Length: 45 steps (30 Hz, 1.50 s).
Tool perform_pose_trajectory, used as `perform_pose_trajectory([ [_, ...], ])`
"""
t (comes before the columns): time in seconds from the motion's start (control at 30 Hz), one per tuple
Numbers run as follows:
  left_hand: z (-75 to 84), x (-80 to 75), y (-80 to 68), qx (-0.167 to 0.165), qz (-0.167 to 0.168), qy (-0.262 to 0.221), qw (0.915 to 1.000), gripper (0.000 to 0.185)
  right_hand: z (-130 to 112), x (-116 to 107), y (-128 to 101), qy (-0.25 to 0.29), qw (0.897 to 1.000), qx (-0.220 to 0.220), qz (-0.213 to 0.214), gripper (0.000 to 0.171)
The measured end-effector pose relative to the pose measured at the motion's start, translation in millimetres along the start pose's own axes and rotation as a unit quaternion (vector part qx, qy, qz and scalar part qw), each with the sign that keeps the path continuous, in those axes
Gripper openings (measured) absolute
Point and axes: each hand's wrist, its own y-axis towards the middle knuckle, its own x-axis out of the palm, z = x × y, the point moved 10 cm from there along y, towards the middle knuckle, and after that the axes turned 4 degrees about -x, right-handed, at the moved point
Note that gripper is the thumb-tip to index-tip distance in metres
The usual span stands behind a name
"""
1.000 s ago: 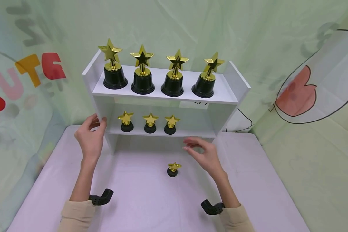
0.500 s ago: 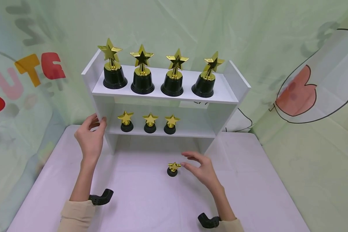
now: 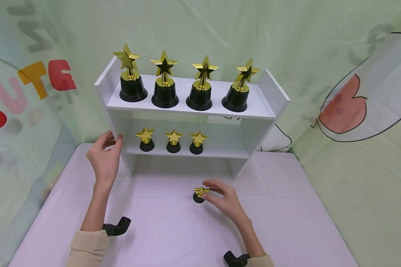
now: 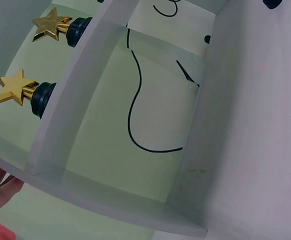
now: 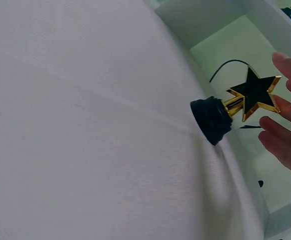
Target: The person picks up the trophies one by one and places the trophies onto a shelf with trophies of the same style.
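Note:
A small star trophy with a black base stands on the table in front of the white shelf. My right hand is at its right side, thumb and fingers apart around the gold star. In the right wrist view the fingers come close to the star; whether they touch it I cannot tell. My left hand holds the shelf's left side panel between thumb and fingers. On the middle board stand three small star trophies, the rightmost one near the middle.
Several larger star trophies line the top board. The shelf rests on a table with a pale cloth. A printed curtain hangs behind and at both sides.
My right hand has moved down and left, from beside the middle board to the small trophy on the table. The left hand stays on the side panel.

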Motion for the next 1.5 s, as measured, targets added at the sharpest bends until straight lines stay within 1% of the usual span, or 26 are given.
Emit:
perform_pose_trajectory([
  [0.07, 0.1, 0.2, 0.2, 0.0, 0.0, 0.001, 1.0, 0.027, 3.3, 3.5, -0.3, 0.0, 1.0, 0.006, -0.004, 0.044],
  [0.1, 0.2, 0.4, 0.3, 0.001, 0.0, 0.001, 1.0, 0.027, 8.8, 5.4, -0.3, -0.001, 1.0, 0.005, -0.005, 0.044],
  [0.33, 0.1, 0.9, 0.3, 0.003, 0.003, 0.007, 1.0, 0.027, 15.2, 15.7, 0.4, -0.007, 1.0, 0.014, -0.015, 0.043],
  [0.5, -1.4, 0.7, 0.4, -0.002, 0.002, 0.007, 1.0, 0.027, 19.2, 21.0, 1.1, -0.005, 1.0, 0.013, -0.017, 0.038],
  [0.6, -1.4, 1.0, 0.1, -0.004, 0.003, 0.009, 0.9999, 0.027, 19.8, 20.3, 0.9, -0.006, 1.0, 0.017, -0.013, 0.034],
  [0.83, -0.1, 1.3, 0.3, 0.003, 0.003, 0.013, 0.9999, 0.027, 21.7, 16.4, 0.6, -0.025, 0.999, 0.03, 0.005, 0.024],
  [0.97, -0.7, 1.2, -0.1, 0.0, 0.003, 0.013, 0.9999, 0.027, 21.9, 13.8, -0.2, -0.028, 0.999, 0.029, 0.016, 0.023],
  [1.1, -0.9, 0.6, -0.3, -0.001, 0.003, 0.013, 0.9999, 0.027, 18.5, 10.1, -1.5, -0.037, 0.999, 0.028, 0.016, 0.024],
  [1.5, -1.2, -0.1, -0.1, 0.0, 0.003, 0.008, 1.0, 0.026, -7.0, -5.8, -1.8, -0.07, 0.997, -0.024, 0.004, 0.025],
])
